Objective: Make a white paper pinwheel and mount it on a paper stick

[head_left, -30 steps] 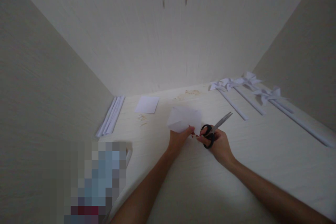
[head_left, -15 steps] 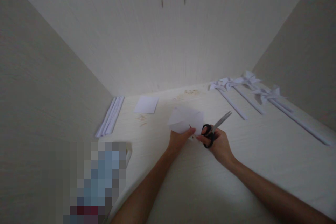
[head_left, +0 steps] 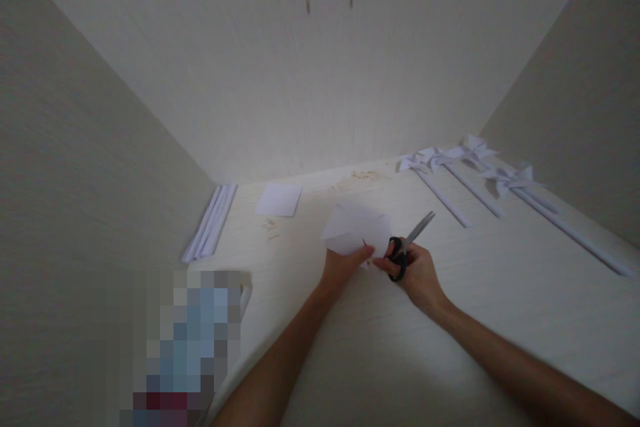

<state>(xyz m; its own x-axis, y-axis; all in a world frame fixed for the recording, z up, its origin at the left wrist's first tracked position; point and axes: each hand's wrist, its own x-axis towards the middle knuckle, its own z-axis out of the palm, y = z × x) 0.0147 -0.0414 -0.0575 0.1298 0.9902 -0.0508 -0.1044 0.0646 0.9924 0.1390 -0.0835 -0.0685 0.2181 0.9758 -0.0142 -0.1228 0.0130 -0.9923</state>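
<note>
My left hand pinches the near edge of a folded white paper sheet, holding it a little above the pale table. My right hand grips black-handled scissors; their closed blades point up and to the right, just beside the sheet's right edge. The two hands almost touch at the fingertips.
A square white sheet lies at the back left, with a bundle of white paper sticks along the left wall. Several finished white pinwheels on sticks lie at the back right. Small scraps dot the table. A blurred patch sits at bottom left.
The folded sheet has turned slightly and shifted right toward the scissors. The scissors have moved a little left, closer to the paper. Both hands have otherwise stayed in place.
</note>
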